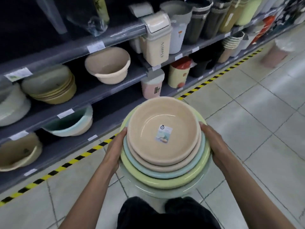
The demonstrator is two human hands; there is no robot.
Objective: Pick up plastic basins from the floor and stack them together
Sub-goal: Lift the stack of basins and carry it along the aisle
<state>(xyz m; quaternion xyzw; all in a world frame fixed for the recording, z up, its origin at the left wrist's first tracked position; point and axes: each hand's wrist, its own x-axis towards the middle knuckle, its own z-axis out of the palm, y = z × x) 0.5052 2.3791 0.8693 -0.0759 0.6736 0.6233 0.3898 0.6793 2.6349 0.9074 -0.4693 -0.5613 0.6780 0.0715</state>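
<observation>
Basin stack (148, 129) between hands; left hand (113, 151), right hand (214, 146) clasp opposite rims, fingers curled.

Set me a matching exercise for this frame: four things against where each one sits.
Things: 1 beige plastic basin with a paper label; 2 light blue plastic basin; 3 cream swing-lid bin marked SIMPLE; 4 black-and-yellow striped tape.
Places: A on the tiled floor; B third down in the carried stack; C top of that stack; D on the grey shelving.
Pairs: 1-C; 2-B; 3-D; 4-A.
</observation>
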